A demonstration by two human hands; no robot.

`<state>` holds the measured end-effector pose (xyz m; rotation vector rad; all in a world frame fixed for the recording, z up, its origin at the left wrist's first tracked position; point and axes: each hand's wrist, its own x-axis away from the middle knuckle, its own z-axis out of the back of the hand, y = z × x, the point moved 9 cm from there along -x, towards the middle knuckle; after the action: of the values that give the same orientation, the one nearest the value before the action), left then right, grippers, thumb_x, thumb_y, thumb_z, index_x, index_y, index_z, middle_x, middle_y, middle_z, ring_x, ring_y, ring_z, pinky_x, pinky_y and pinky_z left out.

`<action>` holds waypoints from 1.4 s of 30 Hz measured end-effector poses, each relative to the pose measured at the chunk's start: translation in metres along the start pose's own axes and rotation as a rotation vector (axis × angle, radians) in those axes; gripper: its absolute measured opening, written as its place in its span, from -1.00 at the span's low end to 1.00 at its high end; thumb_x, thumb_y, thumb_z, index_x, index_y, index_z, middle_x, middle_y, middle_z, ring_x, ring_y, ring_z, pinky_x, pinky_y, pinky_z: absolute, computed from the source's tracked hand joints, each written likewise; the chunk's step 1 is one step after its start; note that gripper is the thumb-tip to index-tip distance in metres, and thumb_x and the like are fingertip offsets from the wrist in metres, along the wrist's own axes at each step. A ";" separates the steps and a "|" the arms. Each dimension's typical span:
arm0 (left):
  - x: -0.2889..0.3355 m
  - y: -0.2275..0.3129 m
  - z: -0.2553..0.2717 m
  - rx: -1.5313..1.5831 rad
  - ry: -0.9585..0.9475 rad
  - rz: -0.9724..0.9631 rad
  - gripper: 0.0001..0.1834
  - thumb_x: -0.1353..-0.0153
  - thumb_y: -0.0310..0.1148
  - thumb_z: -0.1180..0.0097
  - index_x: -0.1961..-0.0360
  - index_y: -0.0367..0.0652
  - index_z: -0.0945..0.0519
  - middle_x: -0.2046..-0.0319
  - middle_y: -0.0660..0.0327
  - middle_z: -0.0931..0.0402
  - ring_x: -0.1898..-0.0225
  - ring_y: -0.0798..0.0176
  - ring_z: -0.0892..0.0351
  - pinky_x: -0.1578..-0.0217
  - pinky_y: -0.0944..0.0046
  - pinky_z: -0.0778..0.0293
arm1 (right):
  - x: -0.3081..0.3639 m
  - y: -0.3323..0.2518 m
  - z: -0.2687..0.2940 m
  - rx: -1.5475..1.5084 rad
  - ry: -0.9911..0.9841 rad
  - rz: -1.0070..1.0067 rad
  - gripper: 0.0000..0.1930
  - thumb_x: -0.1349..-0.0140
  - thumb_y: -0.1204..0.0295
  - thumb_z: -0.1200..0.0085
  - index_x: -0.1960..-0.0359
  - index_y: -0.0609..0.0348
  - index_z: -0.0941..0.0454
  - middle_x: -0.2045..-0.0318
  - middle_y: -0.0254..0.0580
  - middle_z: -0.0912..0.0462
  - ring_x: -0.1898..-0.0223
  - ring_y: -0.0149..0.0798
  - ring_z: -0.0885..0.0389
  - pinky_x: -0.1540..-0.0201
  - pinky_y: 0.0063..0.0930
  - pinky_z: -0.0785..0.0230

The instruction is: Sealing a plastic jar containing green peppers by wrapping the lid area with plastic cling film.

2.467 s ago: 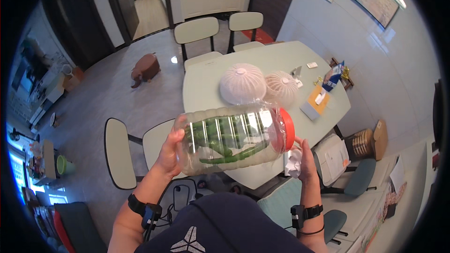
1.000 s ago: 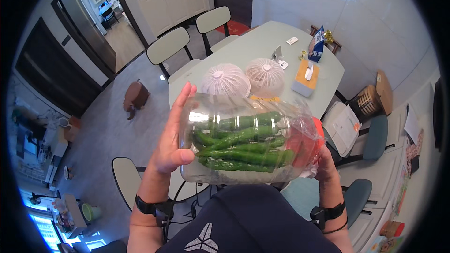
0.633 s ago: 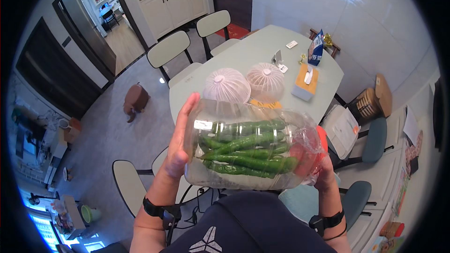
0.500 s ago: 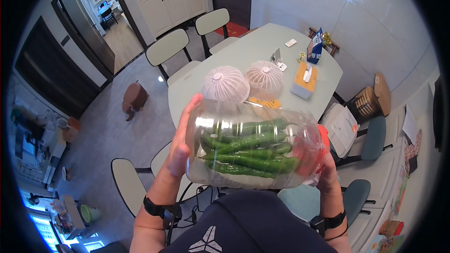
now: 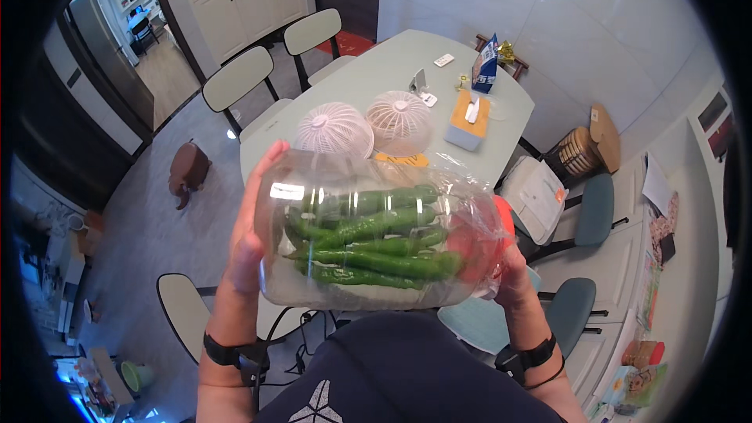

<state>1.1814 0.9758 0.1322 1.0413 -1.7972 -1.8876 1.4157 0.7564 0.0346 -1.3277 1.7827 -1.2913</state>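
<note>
A large clear jar (image 5: 368, 168) lies on its side in the air, held across my chest above the near edge of the table. Long green peppers (image 5: 368, 231) rest inside it along its length. My left hand (image 5: 249, 227) presses against the jar's flat bottom. At the other end, my right hand (image 5: 511, 270) grips around the red lid (image 5: 504, 223), where thin clear plastic film is bunched; most of those fingers are hidden behind the jar.
On the pale table (image 5: 313, 98) stand two mesh domes (image 5: 333, 127), a tissue box (image 5: 468, 121), a phone stand (image 5: 418, 80) and a blue bag (image 5: 486, 66). Chairs (image 5: 239, 78) surround it. A brown animal-shaped stool (image 5: 189, 168) is on the floor at left.
The whole view has shifted, so the table and room sit further left. Both hands keep the jar between them, and it tilts slightly more down toward the lid end.
</note>
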 end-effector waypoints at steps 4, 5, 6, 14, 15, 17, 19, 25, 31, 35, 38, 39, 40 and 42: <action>0.000 0.036 -0.006 -0.051 0.073 -0.115 0.62 0.32 0.74 -0.13 -0.51 -0.36 0.02 -0.53 -0.02 0.04 -0.53 0.02 0.00 -0.46 -0.03 0.00 | -0.002 -0.021 -0.002 0.026 0.057 0.107 0.14 0.02 -0.24 -0.31 -0.46 0.26 -0.13 -0.35 -0.03 -0.36 -0.32 -0.11 -0.40 -0.34 -0.19 -0.30; 0.000 0.042 -0.007 -0.041 0.094 -0.136 0.65 0.40 0.75 -0.16 -0.50 -0.37 -0.01 -0.52 -0.01 0.03 -0.52 0.01 -0.01 -0.45 -0.03 -0.02 | -0.003 -0.025 -0.004 0.043 0.056 0.122 0.17 0.05 -0.23 -0.34 -0.48 0.25 -0.10 -0.38 -0.02 -0.32 -0.36 -0.08 -0.37 -0.37 -0.16 -0.27; 0.001 0.048 -0.009 -0.016 0.110 -0.155 0.69 0.47 0.76 -0.19 -0.49 -0.37 -0.03 -0.51 0.00 0.01 -0.51 0.01 -0.03 -0.44 -0.02 -0.04 | -0.004 -0.030 -0.005 0.056 0.060 0.150 0.20 0.08 -0.22 -0.36 -0.49 0.24 -0.08 -0.41 -0.02 -0.29 -0.40 -0.06 -0.33 -0.41 -0.13 -0.23; 0.009 0.074 -0.013 -0.191 0.179 -0.262 0.65 0.33 0.86 0.13 -0.50 -0.42 -0.01 -0.50 -0.15 -0.01 -0.49 -0.02 -0.11 -0.42 0.01 -0.11 | -0.007 -0.051 -0.014 -0.076 -0.018 0.310 0.30 0.21 -0.16 -0.48 -0.51 0.25 -0.04 -0.44 0.05 -0.24 -0.44 0.00 -0.27 -0.44 -0.06 -0.18; 0.008 0.073 -0.009 -0.150 0.173 -0.290 0.63 0.29 0.86 0.16 -0.50 -0.41 -0.01 -0.51 -0.14 0.01 -0.50 -0.01 -0.09 -0.43 0.01 -0.09 | -0.007 -0.056 -0.013 -0.068 -0.030 0.345 0.29 0.20 -0.15 -0.48 -0.51 0.25 -0.04 -0.43 0.06 -0.26 -0.43 0.00 -0.29 -0.44 -0.06 -0.19; 0.005 0.063 0.001 -0.121 0.160 -0.302 0.55 0.17 0.83 0.24 -0.51 -0.38 0.00 -0.53 -0.12 0.06 -0.52 0.01 -0.03 -0.45 0.01 -0.03 | -0.009 -0.053 -0.006 0.017 0.010 0.290 0.22 0.12 -0.16 -0.43 -0.49 0.26 -0.09 -0.37 0.04 -0.35 -0.36 -0.05 -0.38 -0.38 -0.13 -0.27; -0.002 0.040 0.012 -0.107 0.160 -0.266 0.42 0.00 0.76 0.31 -0.52 -0.33 0.00 -0.55 -0.08 0.11 -0.54 0.02 0.04 -0.47 0.02 0.06 | -0.014 -0.045 -0.002 0.044 0.037 0.222 0.14 0.05 -0.17 -0.37 -0.46 0.27 -0.14 -0.29 0.00 -0.42 -0.28 -0.11 -0.46 -0.30 -0.21 -0.35; 0.000 -0.069 0.008 0.219 0.055 0.430 0.19 -0.23 0.61 0.46 -0.56 -0.22 0.04 -0.56 0.02 0.11 -0.56 0.05 0.12 -0.51 0.00 0.21 | -0.026 -0.007 -0.002 0.020 0.073 -0.093 -0.10 -0.15 -0.14 -0.16 -0.35 0.30 -0.26 -0.12 -0.11 -0.52 -0.07 -0.28 -0.55 -0.11 -0.36 -0.45; -0.003 0.053 0.004 0.310 -0.125 -0.456 0.28 -0.15 0.67 0.39 -0.56 -0.22 0.08 -0.53 -0.04 0.04 -0.50 -0.04 -0.06 -0.47 -0.08 0.01 | -0.019 -0.075 -0.004 0.143 0.081 0.373 -0.07 0.02 0.03 -0.29 -0.35 0.30 -0.27 -0.08 -0.17 -0.56 0.00 -0.31 -0.59 -0.05 -0.38 -0.48; -0.019 0.016 0.014 0.108 0.088 -0.006 0.39 0.01 0.71 0.15 -0.56 -0.20 0.07 -0.53 0.05 0.02 -0.49 0.04 -0.02 -0.47 0.02 0.05 | -0.034 -0.050 -0.007 0.232 0.082 0.217 -0.03 0.01 -0.22 -0.16 -0.29 0.33 -0.30 0.01 -0.24 -0.54 0.04 -0.35 -0.55 -0.02 -0.45 -0.43; -0.014 0.005 0.014 0.024 0.119 -0.038 0.33 -0.07 0.73 0.45 -0.56 -0.19 0.05 -0.50 -0.04 -0.04 -0.44 -0.12 -0.13 -0.43 -0.13 -0.01 | -0.038 -0.039 -0.009 0.190 -0.032 0.200 0.08 0.00 -0.16 -0.26 -0.47 0.24 -0.13 -0.31 -0.04 -0.41 -0.28 -0.11 -0.47 -0.34 -0.19 -0.32; -0.011 0.003 0.015 0.041 0.129 -0.061 0.33 -0.08 0.74 0.51 -0.56 -0.20 0.05 -0.49 -0.04 -0.08 -0.44 -0.11 -0.13 -0.43 -0.11 0.00 | -0.038 -0.038 -0.004 0.213 -0.012 0.208 0.09 0.02 -0.18 -0.24 -0.45 0.28 -0.15 -0.31 -0.05 -0.41 -0.28 -0.12 -0.47 -0.34 -0.20 -0.32; -0.009 0.003 0.016 0.022 0.129 -0.099 0.34 -0.08 0.74 0.51 -0.56 -0.21 0.05 -0.49 -0.04 -0.09 -0.44 -0.12 -0.13 -0.43 -0.11 0.00 | -0.036 -0.040 -0.002 0.209 -0.017 0.225 0.09 0.02 -0.17 -0.24 -0.45 0.28 -0.15 -0.31 -0.05 -0.41 -0.28 -0.12 -0.47 -0.35 -0.20 -0.31; -0.007 0.005 0.019 0.062 0.120 -0.139 0.34 -0.08 0.74 0.53 -0.56 -0.23 0.05 -0.49 -0.03 -0.09 -0.44 -0.12 -0.14 -0.44 -0.10 0.01 | -0.035 -0.041 -0.002 0.199 -0.033 0.259 0.09 0.02 -0.17 -0.24 -0.45 0.28 -0.14 -0.31 -0.04 -0.41 -0.28 -0.11 -0.47 -0.35 -0.19 -0.31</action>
<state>1.1717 0.9940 0.1373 1.3042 -1.7654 -1.8141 1.4422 0.7879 0.0697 -0.9693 1.6902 -1.2565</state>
